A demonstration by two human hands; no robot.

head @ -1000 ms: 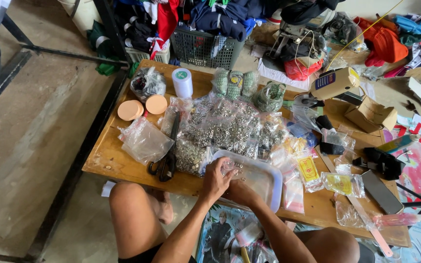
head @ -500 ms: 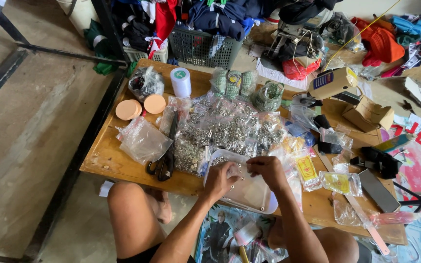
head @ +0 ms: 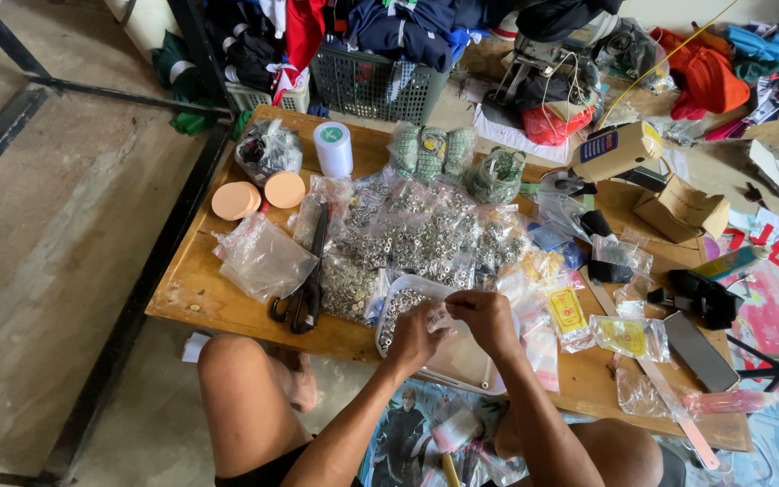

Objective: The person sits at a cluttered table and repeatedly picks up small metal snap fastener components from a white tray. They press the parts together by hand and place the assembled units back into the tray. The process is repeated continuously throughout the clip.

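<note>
The left hand (head: pixel 415 335) and the right hand (head: pixel 487 317) meet over the white tray (head: pixel 462 365), and they cover most of the small clear bag (head: pixel 444 317) between them, so what the fingers pinch is too small to tell. The silver pieces in the pile of clear bags (head: pixel 426 239) are too tiny to see their exact shape, and the black scissors (head: pixel 304 289) hide some bags below. The wooden table (head: pixel 191 289) is covered in the middle, and the picture edge cuts off both arms and the knees
</note>
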